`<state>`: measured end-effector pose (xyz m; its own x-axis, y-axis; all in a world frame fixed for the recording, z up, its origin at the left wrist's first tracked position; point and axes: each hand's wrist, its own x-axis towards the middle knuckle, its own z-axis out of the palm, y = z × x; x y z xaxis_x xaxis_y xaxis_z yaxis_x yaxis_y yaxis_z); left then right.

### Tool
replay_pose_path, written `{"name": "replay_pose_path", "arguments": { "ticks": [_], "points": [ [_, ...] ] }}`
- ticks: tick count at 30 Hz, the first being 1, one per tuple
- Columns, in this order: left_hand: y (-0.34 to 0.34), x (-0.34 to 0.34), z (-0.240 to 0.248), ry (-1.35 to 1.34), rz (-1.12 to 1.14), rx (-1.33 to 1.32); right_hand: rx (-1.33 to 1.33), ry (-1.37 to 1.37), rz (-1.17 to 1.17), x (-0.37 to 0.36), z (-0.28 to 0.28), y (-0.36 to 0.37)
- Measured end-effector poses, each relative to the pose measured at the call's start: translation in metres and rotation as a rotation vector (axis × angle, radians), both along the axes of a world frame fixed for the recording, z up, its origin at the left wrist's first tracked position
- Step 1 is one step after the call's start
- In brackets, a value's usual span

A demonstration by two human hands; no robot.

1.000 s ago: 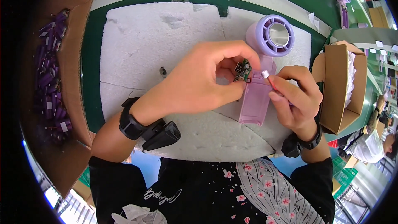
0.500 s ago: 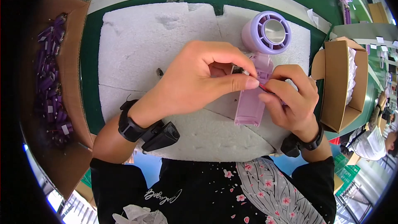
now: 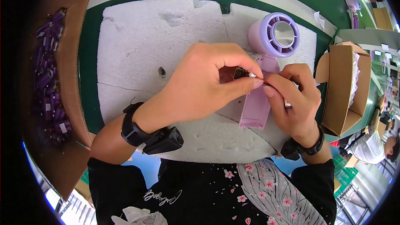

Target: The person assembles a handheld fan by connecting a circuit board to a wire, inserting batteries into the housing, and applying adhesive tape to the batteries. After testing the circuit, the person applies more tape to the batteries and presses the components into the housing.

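Observation:
My left hand [image 3: 204, 81] pinches with thumb and forefinger by a small dark circuit board [image 3: 240, 73] that has a white connector [image 3: 252, 75] on its edge. Closed close beside it, my right hand [image 3: 295, 100] has thumb and forefinger on thin wires [image 3: 266, 83], mostly hidden by the fingertips. A small pale, round-ended piece [image 3: 287, 103] shows under the curled fingers of that hand. Beneath both hands lies a handheld fan with a lilac head [image 3: 275, 35] and an opened pink handle shell [image 3: 255, 110]. My fingers hide the upper handle.
White foam board [image 3: 137, 46] covers the green bench, with a small dark bit [image 3: 161, 71] on it. At left stands a carton [image 3: 68, 71] of purple wired cylinders [image 3: 48, 75]; at right, a smaller carton [image 3: 339, 87]. Another fan [image 3: 353, 4] lies far right, and a person [image 3: 371, 143] sits beyond.
My fingertips have drawn closer together, and the red wire that showed between them is now almost covered. More of the circuit board shows in my left hand. The whole view has shifted slightly.

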<state>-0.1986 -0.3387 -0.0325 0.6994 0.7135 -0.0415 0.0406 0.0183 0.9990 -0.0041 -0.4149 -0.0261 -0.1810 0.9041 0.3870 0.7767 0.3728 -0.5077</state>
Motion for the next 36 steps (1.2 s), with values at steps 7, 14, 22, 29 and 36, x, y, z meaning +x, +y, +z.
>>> {"name": "replay_pose_path", "arguments": {
  "ticks": [7,14,22,29,36],
  "points": [
    [0.005,-0.001,0.005,0.013,-0.065,-0.02,0.027,0.01,0.039,0.005,0.0,0.003],
    [0.015,-0.005,0.007,-0.054,-0.16,-0.279,0.02,0.038,0.107,0.011,-0.002,0.003],
    [0.02,-0.007,0.007,-0.034,-0.199,-0.348,-0.031,0.034,0.17,0.011,-0.002,0.005],
    [0.018,-0.006,0.004,-0.077,-0.149,-0.291,-0.074,0.071,0.189,0.011,-0.004,0.003],
    [0.018,-0.007,0.002,-0.058,-0.147,-0.04,-0.075,0.101,0.167,0.012,-0.003,0.005]
  ]
}}
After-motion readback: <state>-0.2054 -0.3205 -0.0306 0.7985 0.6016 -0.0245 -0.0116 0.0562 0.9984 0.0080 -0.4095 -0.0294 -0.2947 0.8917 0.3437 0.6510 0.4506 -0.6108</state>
